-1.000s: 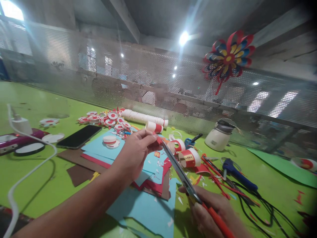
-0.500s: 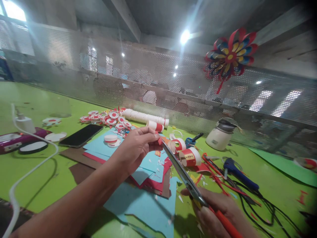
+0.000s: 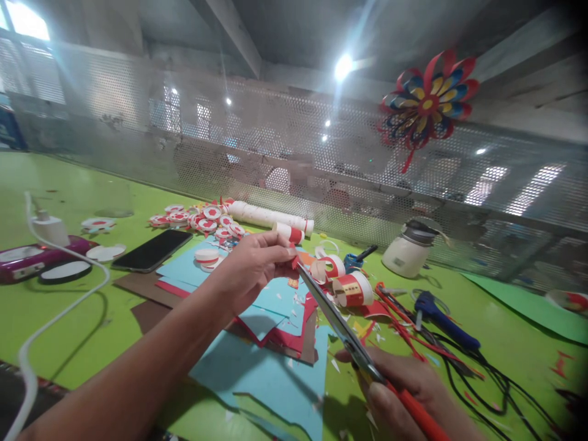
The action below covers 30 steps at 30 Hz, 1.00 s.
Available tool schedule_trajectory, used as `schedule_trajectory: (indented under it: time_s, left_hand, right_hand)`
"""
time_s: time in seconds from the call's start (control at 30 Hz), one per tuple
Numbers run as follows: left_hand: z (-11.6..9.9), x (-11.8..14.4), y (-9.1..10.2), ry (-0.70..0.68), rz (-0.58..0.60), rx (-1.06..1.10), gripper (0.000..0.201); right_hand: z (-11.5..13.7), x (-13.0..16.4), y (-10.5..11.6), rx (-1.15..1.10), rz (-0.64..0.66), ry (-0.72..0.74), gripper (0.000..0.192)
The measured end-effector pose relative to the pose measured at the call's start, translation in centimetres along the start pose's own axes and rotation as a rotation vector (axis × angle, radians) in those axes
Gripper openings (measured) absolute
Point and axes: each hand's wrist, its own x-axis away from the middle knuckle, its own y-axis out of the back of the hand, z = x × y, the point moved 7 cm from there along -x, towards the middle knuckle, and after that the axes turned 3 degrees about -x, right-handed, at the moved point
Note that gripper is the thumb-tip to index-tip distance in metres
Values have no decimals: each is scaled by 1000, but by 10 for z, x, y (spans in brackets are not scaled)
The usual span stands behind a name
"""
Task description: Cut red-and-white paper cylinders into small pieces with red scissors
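Observation:
Between thumb and fingers, my left hand (image 3: 257,269) pinches a small piece of red paper (image 3: 294,262). My right hand (image 3: 395,392) grips a pair of scissors (image 3: 342,327) with red-orange handles. The scissors' tips touch or nearly touch the red paper, and the blades look close together. Below the hands lie stacked sheets of light blue paper (image 3: 275,303), with red and brown sheets under them. White and red paper snippets are strewn over the sheets. Cut paper cups (image 3: 353,289) with red bands lie just beyond the scissors.
A phone (image 3: 152,250) and a heap of red-and-white discs (image 3: 206,225) lie to the left. At the back is a stack of white cups (image 3: 271,215). To the right are a blue glue gun (image 3: 445,321), black cords and a white pot (image 3: 407,254). A white cable (image 3: 64,331) crosses the left side.
The red paper has turned slightly at my left fingertips, and the scissors' tips have shifted slightly against it. Both hands stay in nearly the same place.

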Motion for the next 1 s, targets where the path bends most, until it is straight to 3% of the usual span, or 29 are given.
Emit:
schedule_trajectory:
  time_s: [0.37,0.6,0.77,0.93,1.0]
  left_hand:
    - [3,-1,2,6,-8,-19,9]
    - [5,-1,2,8,-49,-19,10]
    - [4,-3,8,-35,-115,-48,12]
    - [1,-4,16,-42,-196,-24,13]
    - [2,-3,15,-28,-195,-19,13]
  right_hand:
    - [-4,0,-3,-60,9,-3,51]
    - [-5,-1,2,35,-34,-4,55]
    - [-6,-2,2,65,28,27,50]
    - [-13,1,-10,159,176,8,44]
    - [-16,2,-10,177,144,6,43]
